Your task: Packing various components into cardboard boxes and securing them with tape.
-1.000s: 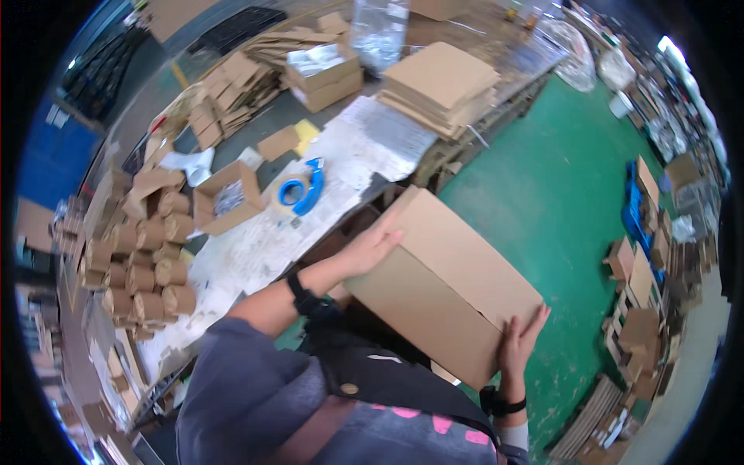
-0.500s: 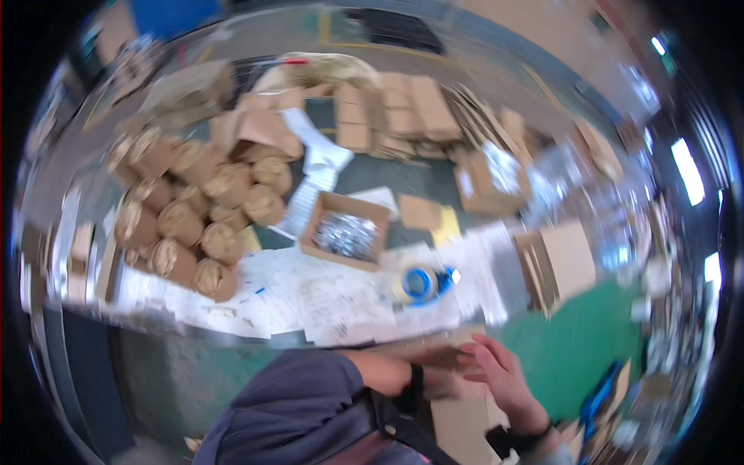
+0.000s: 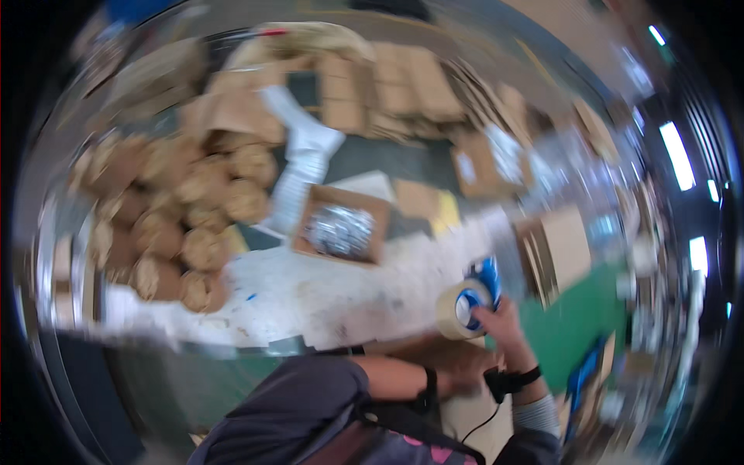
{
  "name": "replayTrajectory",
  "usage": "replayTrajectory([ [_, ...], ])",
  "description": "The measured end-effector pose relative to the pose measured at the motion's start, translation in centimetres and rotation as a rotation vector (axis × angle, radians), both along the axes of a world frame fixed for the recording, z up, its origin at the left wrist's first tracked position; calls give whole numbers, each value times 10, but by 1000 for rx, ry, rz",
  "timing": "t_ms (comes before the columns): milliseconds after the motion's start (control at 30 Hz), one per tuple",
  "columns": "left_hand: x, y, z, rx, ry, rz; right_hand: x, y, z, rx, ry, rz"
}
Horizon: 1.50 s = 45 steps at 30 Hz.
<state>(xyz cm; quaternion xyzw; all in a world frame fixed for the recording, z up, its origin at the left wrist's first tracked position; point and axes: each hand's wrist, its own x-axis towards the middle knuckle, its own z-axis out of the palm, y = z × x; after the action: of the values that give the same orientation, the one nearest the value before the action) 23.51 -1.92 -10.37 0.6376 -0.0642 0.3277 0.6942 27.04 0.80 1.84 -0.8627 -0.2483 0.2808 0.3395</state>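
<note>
A blue tape dispenser (image 3: 486, 276) with a wide roll of tan tape is gripped in my right hand (image 3: 505, 328), raised over the front right edge of the table. My left arm reaches across my body. Its hand (image 3: 465, 377) lies against a cardboard box (image 3: 484, 425) held close in front of me; motion smears those fingers, so their grip cannot be made out. Part of the box is hidden behind my arms. Dark straps circle both wrists, and a thin cable hangs from the right one.
White sheets (image 3: 310, 298) cover the near tabletop. An open carton (image 3: 380, 232) holds shiny silver packets. Several brown paper-wrapped bundles (image 3: 159, 232) crowd the left side; flat cardboard stacks (image 3: 411, 81) line the back. Another box (image 3: 564, 248) with raised flaps stands at the right.
My right hand, empty before, has reached forward and taken hold of the tape dispenser, lifting it off the table's sheets and rightward. The left hand stays by the box. The whole view has shifted slightly.
</note>
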Motion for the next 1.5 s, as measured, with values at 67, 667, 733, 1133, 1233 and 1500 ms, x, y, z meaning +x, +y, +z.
replayTrajectory([
  [67,13,-14,0,-88,7,-246,-30,-31,85,85,-79,-160],
  [667,-87,-37,115,812,460,-618,-215,-345,59,-262,-571,-393],
  [733,-94,-66,123,356,742,-1007,-218,-347,60,-227,-567,-407],
  [1133,-93,-102,103,-415,1420,-1282,-218,-349,57,-172,-570,-428],
  [1233,-96,-105,106,-460,1369,-1238,-221,-354,57,-191,-560,-408],
  [1500,-65,44,85,-14,862,-528,-156,-249,85,-478,-590,-72],
])
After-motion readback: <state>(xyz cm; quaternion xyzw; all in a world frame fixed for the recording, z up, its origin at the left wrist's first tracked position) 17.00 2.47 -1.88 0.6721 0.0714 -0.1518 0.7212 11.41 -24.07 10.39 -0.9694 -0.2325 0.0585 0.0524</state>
